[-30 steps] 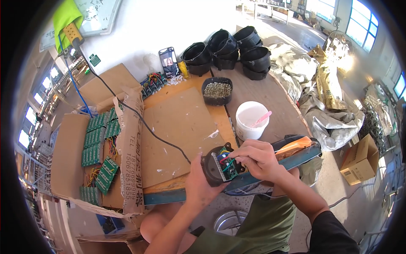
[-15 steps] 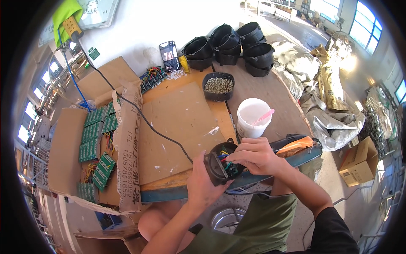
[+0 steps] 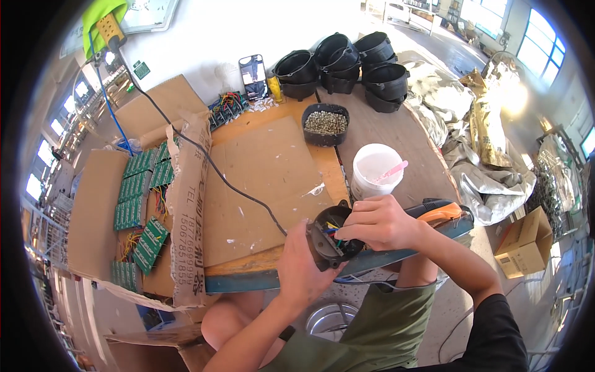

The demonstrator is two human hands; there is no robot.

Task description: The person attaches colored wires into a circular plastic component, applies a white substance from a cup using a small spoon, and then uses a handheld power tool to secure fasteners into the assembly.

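My left hand (image 3: 300, 270) is wrapped round a round black plastic housing (image 3: 322, 246), tilted at the table's front edge with its open side facing up. Inside sit a green circuit board and thin coloured wires (image 3: 332, 229). The fingers of my right hand (image 3: 381, 222) are pinched together over the opening, at the wires; the fingertips cover part of them. Just beyond that hand stands a white tub (image 3: 361, 186) with a pink stick (image 3: 392, 170) in it. A black cord (image 3: 232, 186) crosses the table and reaches my left hand.
On the left, a cardboard box (image 3: 189, 248) holds several green circuit boards (image 3: 150, 245). Stacked black housings (image 3: 338, 53), a phone (image 3: 253, 77) and a black tub of small metal parts (image 3: 325, 122) stand at the back. An orange-and-black tool (image 3: 441, 212) lies at the right edge.
My right fingertips have shifted slightly over the housing's opening, and less of the green board shows. The housing has turned a little in my left hand. The whole view has shifted slightly.
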